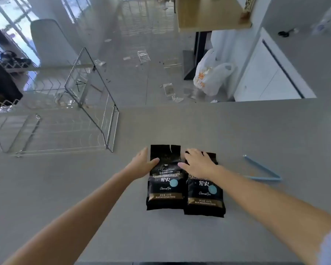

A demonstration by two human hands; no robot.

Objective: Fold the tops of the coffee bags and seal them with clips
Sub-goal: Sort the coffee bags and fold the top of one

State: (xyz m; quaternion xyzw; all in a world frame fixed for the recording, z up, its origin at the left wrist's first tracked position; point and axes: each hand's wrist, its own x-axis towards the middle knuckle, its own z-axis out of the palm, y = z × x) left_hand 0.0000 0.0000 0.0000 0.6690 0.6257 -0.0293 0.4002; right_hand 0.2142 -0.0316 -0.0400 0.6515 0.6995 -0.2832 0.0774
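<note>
Two black coffee bags lie flat side by side on the grey counter (84, 188), tops pointing away from me. The left bag (165, 188) has an unfolded, torn top edge. My left hand (141, 164) rests at its upper left side, thumb on the bag's face. My right hand (199, 163) lies flat with fingers spread over the top of the right bag (205, 199), hiding that top. A long blue sealing clip (264, 172), opened into a V, lies on the counter to the right of the bags, apart from both hands.
A wire dish rack (69, 129) stands on the counter at the left. Beyond the counter's far edge the floor holds scattered wrappers and a white plastic bag (211, 75). A wooden table (210, 14) stands further back.
</note>
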